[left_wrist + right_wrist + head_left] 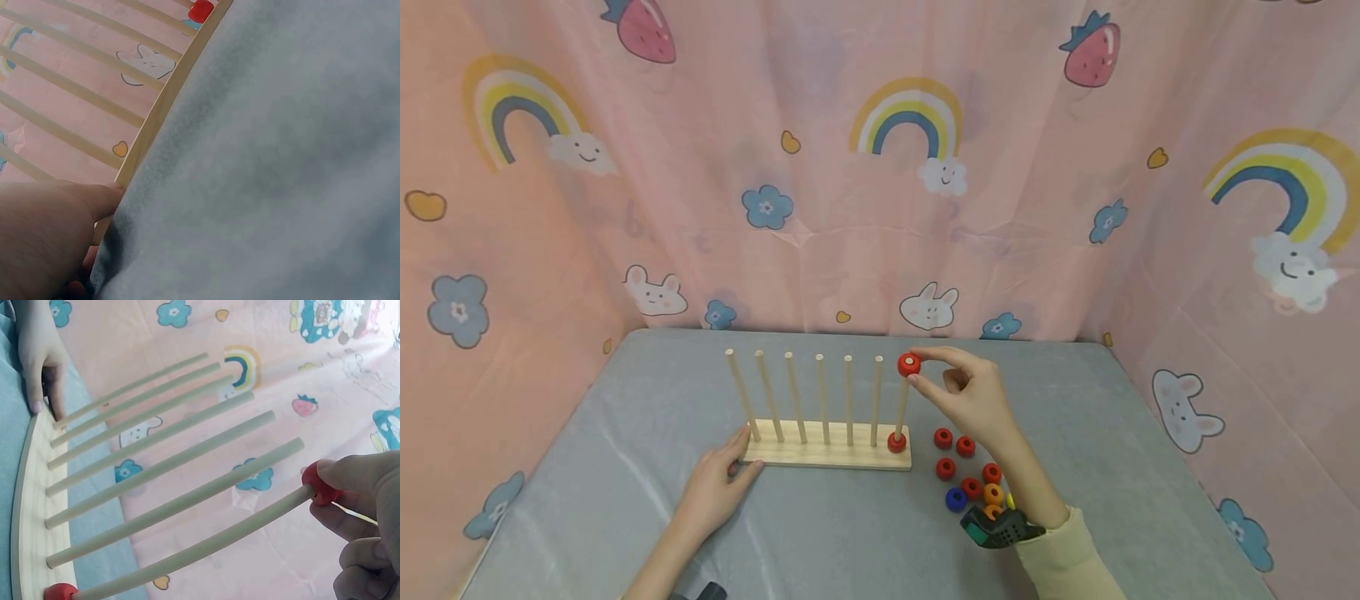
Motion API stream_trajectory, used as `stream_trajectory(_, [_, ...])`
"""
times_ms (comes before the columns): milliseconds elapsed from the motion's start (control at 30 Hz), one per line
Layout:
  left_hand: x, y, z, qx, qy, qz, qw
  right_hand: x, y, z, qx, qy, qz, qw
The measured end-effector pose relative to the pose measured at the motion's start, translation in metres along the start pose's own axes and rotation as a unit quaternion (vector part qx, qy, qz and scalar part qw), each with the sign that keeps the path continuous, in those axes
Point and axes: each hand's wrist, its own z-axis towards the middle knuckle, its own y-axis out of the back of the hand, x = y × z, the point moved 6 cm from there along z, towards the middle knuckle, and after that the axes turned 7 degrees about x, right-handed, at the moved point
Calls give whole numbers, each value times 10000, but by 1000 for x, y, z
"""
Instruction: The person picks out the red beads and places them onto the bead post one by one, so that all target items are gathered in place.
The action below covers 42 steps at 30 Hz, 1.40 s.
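Note:
A pale wooden peg stand [827, 455] lies on the table with several upright pegs in a row. My left hand [717, 487] grips the left end of its base, thumb at the front edge. My right hand [973, 396] pinches a red bead [909, 364] between thumb and index finger at the top of the rightmost peg. The peg's tip shows in the hole of that bead. In the right wrist view the same held bead [320, 483] sits round the peg's end. Another red bead [897, 442] rests at the bottom of this peg.
Right of the stand lie several loose red beads [946, 468], a blue bead [956, 499] and orange beads [993, 494]. A yellow one [1011, 501] is partly hidden by the right wrist. A pink patterned curtain [820, 275] surrounds the grey table [827, 533].

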Motion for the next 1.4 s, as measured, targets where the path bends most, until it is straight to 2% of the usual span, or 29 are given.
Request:
stream_trajectory(767, [2,0,0,15,-7,29,10000,-2,-2,-1,71,-119,-59,9999])
stream_trajectory(1400, [2,0,0,1,-37,23,10000,1,-1,-1,92,20,-71,9999])
